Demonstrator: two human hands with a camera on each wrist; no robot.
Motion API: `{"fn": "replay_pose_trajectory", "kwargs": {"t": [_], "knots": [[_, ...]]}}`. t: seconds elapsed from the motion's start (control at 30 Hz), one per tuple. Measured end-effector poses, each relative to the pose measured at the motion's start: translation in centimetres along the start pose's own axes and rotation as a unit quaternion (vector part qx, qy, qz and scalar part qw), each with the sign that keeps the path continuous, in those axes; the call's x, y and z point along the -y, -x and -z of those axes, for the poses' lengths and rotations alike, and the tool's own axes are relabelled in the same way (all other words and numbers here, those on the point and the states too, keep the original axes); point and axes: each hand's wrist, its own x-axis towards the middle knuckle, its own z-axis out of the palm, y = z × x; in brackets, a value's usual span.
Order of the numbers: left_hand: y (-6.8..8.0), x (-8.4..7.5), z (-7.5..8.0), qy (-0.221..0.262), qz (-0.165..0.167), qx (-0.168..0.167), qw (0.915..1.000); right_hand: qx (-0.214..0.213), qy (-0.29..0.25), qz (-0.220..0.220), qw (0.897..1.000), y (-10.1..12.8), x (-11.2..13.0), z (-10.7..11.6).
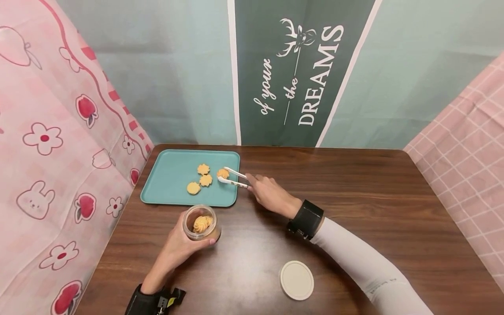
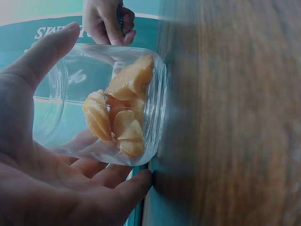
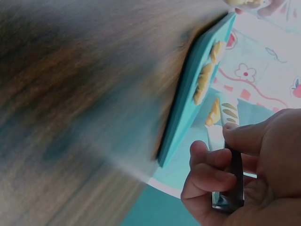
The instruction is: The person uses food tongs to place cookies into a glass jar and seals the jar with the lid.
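Left hand point(image 1: 179, 247) wraps a small glass jar point(image 1: 201, 222) standing on the table point(image 1: 354, 210) just in front of the tray's near edge; thumb on one side, fingers point(image 2: 117, 181) curled round the other, which likely steadies the jar and keeps its open mouth turned up and close to the tray. The jar is clear, round and thick-walled; the left wrist view shows several cookies inside point(image 2: 120, 117), pale gold, ridged in a piped swirl. Right hand point(image 1: 267, 192) grips a pair of white tongs point(image 1: 234, 177), fingers point(image 3: 209, 165) clenched round the handle end, arms reaching left over the tray point(image 1: 173, 183). The tong tips close on one cookie point(image 1: 222, 173) at the tray's right side; whether it is lifted off or resting on the tray I cannot tell. The tongs look like smooth plastic, and the right wrist view shows ribbed gripping faces near the tips. Three more cookies point(image 1: 201, 179) lie loose near the tray's middle, close together: two flower-edged, one plainer and rounder. The tray is a teal rectangle with rounded corners and a low raised rim, matte. A round cream lid point(image 1: 297, 280) lies flat on the table, well apart from the jar, towards the person's right, out of the hands' way. The table is dark wood-grain with a slight sheen.
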Motion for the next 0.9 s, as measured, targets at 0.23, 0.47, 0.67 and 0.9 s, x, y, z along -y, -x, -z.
{"fn": "replay_pose_trajectory", "kwargs": {"t": [0.23, 0.47, 0.67, 0.9], "knots": [[0.1, -0.1, 0.0, 0.003, -0.011, -0.004, 0.9999, -0.014, 0.001, 0.003, 1.000, 0.6, 0.5, 0.6], [0.0, -0.1, 0.0, 0.008, -0.008, 0.000, 0.9999, -0.024, 0.016, 0.015, 0.999, 1.2, 0.6, 1.0], [-0.1, -0.1, 0.0, 0.008, -0.009, -0.002, 0.9999, -0.032, 0.023, 0.022, 0.999, 1.5, 0.7, 1.5], [-0.1, 0.1, 0.0, 0.008, -0.010, 0.002, 0.9999, -0.032, 0.028, 0.023, 0.999, 1.9, 0.7, 1.8]]}}
